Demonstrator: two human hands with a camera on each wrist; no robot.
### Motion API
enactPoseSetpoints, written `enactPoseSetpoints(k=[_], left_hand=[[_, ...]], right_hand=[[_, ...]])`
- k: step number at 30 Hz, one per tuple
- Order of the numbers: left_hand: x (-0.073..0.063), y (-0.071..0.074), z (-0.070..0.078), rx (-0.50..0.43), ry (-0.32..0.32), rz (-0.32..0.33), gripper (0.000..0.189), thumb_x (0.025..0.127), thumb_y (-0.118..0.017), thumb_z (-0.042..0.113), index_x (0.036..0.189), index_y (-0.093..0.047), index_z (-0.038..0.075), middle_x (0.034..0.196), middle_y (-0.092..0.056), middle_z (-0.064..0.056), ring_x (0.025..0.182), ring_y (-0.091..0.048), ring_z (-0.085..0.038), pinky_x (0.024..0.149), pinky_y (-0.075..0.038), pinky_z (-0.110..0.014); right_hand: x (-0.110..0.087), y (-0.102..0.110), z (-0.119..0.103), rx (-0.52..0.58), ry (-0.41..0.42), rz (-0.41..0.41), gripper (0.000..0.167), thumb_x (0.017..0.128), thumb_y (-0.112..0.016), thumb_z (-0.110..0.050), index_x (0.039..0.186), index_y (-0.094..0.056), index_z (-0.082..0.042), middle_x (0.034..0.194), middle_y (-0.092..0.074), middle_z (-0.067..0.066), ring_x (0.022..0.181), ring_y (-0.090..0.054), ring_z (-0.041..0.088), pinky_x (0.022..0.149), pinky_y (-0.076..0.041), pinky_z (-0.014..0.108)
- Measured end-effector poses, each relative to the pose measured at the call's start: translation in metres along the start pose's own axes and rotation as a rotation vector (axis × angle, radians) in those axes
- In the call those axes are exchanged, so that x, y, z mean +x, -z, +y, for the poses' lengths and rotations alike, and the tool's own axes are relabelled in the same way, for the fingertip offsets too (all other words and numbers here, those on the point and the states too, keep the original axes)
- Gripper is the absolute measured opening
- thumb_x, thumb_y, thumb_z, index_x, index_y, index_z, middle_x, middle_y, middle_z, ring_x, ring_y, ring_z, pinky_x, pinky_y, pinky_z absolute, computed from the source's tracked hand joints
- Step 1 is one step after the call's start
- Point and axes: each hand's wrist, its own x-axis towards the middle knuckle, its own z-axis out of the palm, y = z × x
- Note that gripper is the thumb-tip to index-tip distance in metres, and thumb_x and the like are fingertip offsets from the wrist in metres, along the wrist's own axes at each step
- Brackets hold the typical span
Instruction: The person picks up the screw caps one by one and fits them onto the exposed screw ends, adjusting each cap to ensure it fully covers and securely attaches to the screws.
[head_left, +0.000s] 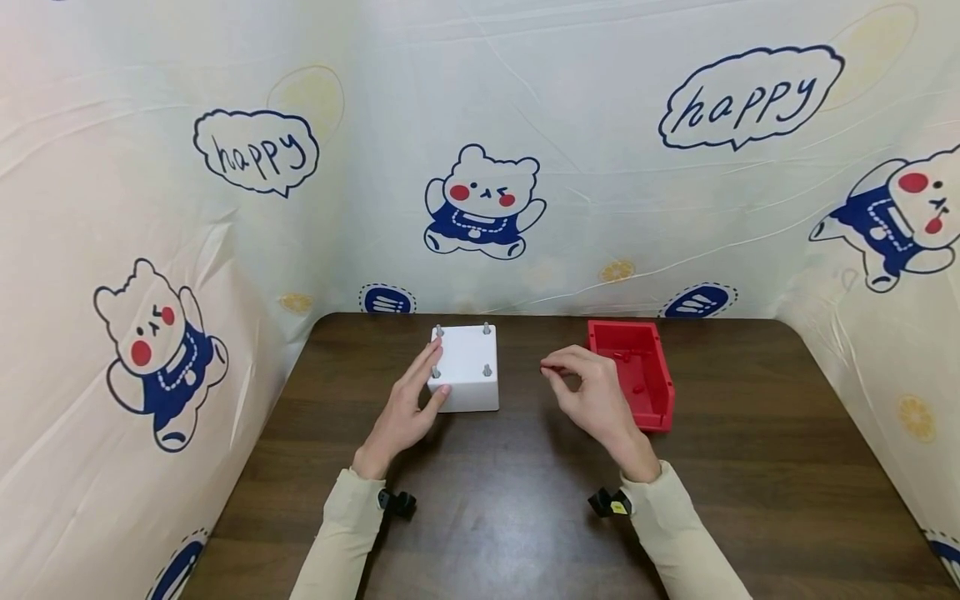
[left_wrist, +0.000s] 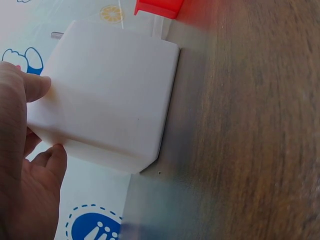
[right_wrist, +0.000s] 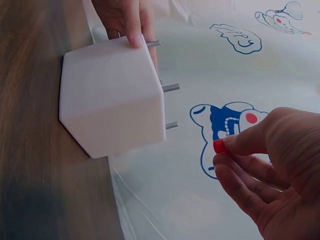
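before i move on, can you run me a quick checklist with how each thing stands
1. Red piece pinched in the right hand: ok.
2. Left hand touching the box: ok.
3. Box flat on the table: ok.
4. Four bolts on its top, all bare: ok.
5. Red piece over a bolt: not ok, it is off to the box's right.
6. Red piece turned the right way: cannot tell, too small.

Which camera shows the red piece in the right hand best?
Right wrist view: the red piece shows largest there, pinched by the right hand. The head view gives at most a speck; the left wrist view lacks it.
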Motion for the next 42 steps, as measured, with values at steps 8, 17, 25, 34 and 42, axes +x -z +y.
enactPoseSetpoints(k=[8,17,25,34,42], left_hand=[[0.000,0.000,0.000,0.013,0.000,-0.007,0.068,0.107,-0.066,0.014,0.167,-0.035,0.008,0.176,-0.030,-0.010,0.161,-0.032,-0.031,0.129,-0.021,-0.023],[0.000,0.001,0.000,0.014,0.010,-0.016,0.068,0.107,-0.065,0.016,0.168,-0.034,0.009,0.176,-0.029,-0.009,0.162,-0.031,-0.029,0.130,-0.022,-0.026],[0.000,0.000,-0.001,0.016,0.002,-0.012,0.068,0.107,-0.065,0.015,0.167,-0.034,0.008,0.176,-0.030,-0.010,0.162,-0.032,-0.030,0.130,-0.022,-0.025],[0.000,0.001,-0.001,0.012,0.013,-0.020,0.068,0.107,-0.065,0.016,0.168,-0.034,0.010,0.177,-0.029,-0.007,0.162,-0.031,-0.028,0.130,-0.021,-0.024],[0.000,0.000,-0.002,0.014,-0.003,-0.004,0.068,0.107,-0.065,0.014,0.167,-0.035,0.009,0.176,-0.030,-0.009,0.161,-0.033,-0.030,0.130,-0.021,-0.023]], right_hand=[[0.002,-0.005,-0.002,0.006,-0.037,-0.009,0.024,0.085,-0.088,-0.004,0.107,-0.082,-0.011,0.106,-0.080,0.004,0.090,-0.077,0.018,0.079,-0.067,0.047],[0.004,-0.011,-0.003,0.022,-0.015,0.011,0.023,0.086,-0.088,-0.004,0.108,-0.083,-0.012,0.106,-0.080,0.004,0.091,-0.077,0.018,0.080,-0.067,0.041],[0.004,-0.014,-0.005,0.033,0.009,0.027,0.020,0.088,-0.086,-0.003,0.106,-0.083,-0.011,0.105,-0.080,0.005,0.090,-0.077,0.018,0.080,-0.067,0.041],[0.006,-0.018,-0.007,0.032,0.024,0.030,0.020,0.088,-0.086,-0.003,0.106,-0.083,-0.010,0.105,-0.080,0.004,0.090,-0.077,0.017,0.081,-0.067,0.038],[0.008,-0.020,-0.009,0.016,0.022,0.025,0.020,0.088,-0.086,-0.004,0.106,-0.083,-0.011,0.105,-0.080,0.004,0.090,-0.077,0.017,0.081,-0.067,0.038]])
